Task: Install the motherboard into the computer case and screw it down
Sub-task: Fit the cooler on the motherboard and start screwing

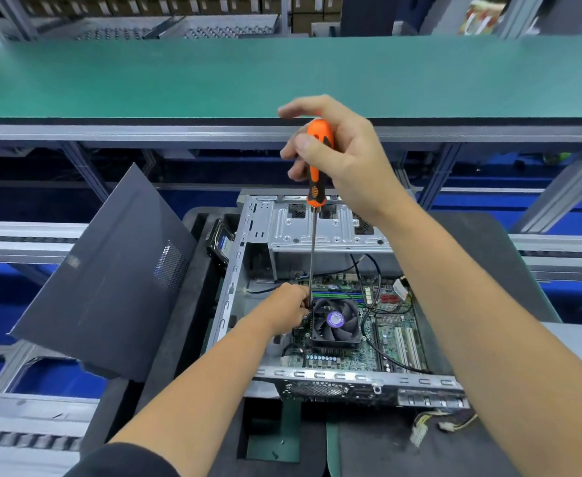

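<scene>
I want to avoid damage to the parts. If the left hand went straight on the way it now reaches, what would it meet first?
Most likely the CPU cooler fan. The left hand reaches forward and right inside the computer case, its fingers at the screwdriver shaft, with the fan right beside them. Depth is unclear from one view.

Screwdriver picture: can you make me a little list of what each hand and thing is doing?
right hand: grips the orange screwdriver handle, shaft upright
left hand: fingers curled at the shaft's lower end, beside the fan
motherboard: lying inside the open computer case
side panel: off, leaning left of case
screw: hidden by fingers
</scene>
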The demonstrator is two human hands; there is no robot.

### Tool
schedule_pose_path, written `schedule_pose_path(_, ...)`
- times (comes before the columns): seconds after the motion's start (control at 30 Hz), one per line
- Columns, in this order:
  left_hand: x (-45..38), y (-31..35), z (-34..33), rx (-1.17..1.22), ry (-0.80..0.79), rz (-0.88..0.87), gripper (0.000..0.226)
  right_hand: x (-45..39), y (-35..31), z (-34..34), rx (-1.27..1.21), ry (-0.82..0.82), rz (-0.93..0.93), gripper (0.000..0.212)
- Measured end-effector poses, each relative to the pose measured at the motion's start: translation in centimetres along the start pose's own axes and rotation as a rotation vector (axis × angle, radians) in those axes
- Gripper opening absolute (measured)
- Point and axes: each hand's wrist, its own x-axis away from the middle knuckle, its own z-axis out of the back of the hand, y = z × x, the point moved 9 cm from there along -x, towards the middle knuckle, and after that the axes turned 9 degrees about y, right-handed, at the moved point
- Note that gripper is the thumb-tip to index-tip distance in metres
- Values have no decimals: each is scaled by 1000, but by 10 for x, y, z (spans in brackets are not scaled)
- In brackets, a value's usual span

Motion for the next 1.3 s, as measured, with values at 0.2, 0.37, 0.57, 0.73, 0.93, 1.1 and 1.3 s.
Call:
schedule_pose_path(0.2,1,2,-2,-18,-21,-13,11,1,-20,-21,393,-351,42,25)
schedule_pose_path(0.37,2,1,-3,-48,-33,-7,17,-9,-32,-20,700,-360,126,12)
schedule_pose_path(0.57,2,1,-3,-71,-32,14,19,-12,-29,-14,900,-292,188,23)
schedule_pose_path(0.73,3,3,-2,-80,-35,22,17,-8,-27,-20,1145,-276,226,40)
schedule_pose_path(0.93,5,4,-1,-46,-28,37,20,3,-31,-36,1000,-586,101,10)
schedule_pose_path(1.1,5,4,1,0,-9,56,20,-3,-38,-40,999,-524,135,12)
schedule_pose_path(1.3,5,0,0,-10,-11,73,23,-12,-29,-30,1136,-382,159,37)
